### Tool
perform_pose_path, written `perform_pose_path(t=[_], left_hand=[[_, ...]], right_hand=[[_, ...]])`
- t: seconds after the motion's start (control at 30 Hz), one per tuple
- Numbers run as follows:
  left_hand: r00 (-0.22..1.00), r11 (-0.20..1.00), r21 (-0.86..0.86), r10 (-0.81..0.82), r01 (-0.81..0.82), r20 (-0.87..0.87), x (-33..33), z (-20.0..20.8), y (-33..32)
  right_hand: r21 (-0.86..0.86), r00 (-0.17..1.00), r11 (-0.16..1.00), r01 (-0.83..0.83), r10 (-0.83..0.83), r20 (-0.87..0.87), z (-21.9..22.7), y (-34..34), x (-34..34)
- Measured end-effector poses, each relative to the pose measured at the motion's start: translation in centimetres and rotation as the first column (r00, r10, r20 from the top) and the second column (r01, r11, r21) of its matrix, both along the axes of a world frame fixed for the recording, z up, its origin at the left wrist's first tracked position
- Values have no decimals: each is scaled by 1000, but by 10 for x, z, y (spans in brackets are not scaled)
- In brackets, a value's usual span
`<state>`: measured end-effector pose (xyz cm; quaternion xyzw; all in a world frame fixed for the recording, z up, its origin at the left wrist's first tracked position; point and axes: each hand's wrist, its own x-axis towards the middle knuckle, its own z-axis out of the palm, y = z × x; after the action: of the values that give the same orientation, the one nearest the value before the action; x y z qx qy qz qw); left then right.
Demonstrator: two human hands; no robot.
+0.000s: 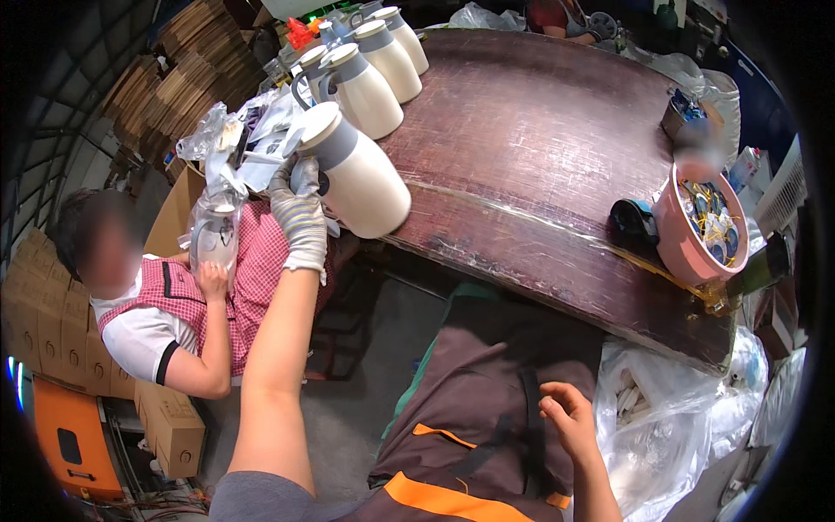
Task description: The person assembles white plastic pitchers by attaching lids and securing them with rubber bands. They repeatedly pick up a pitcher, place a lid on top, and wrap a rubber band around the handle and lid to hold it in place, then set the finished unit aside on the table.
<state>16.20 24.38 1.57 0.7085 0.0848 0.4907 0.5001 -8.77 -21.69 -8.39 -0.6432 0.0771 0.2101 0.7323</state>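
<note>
My left hand (pixel 301 213), in a striped knit glove, reaches out to the table's left edge. Its fingers are closed at the handle side of a cream vacuum jug (pixel 370 191) with a grey collar and pale lid. The jug leans slightly on the dark tabletop; the glove hides most of its handle. Behind it, several similar jugs (pixel 367 94) stand in a row along the same edge. Bare and loosely curled, my right hand (pixel 570 416) hangs over my dark apron (pixel 496 374), with nothing in it and its fingers apart.
A co-worker in a pink checked apron (pixel 261 252) sits at left, holding a plastic-wrapped item (pixel 214 239). On the brown table (pixel 522 157), a pink bucket (pixel 674 235) of small parts stands at right beside a tape roll (pixel 633 222). Clear bags (pixel 652 435) sit below; cartons (pixel 170 426) stand at left.
</note>
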Motion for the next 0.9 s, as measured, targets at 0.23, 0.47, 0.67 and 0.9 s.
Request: perform_pose_path(t=[0.23,0.47,0.67,0.9], left_hand=[[955,995,49,97,-86,-279,45,-42,26],[751,982,59,175,-178,-636,72,-104,13],[806,617,778,399,118,-438,58,-154,-65],[856,631,752,267,192,-443,56,-150,-65]], right_hand=[[71,981,994,85,-71,-179,-26,-2,-11],[6,968,988,157,-153,-198,-34,6,9],[-35,932,989,145,-149,-329,-71,-12,28],[210,909,972,106,-10,-416,-78,-30,40]])
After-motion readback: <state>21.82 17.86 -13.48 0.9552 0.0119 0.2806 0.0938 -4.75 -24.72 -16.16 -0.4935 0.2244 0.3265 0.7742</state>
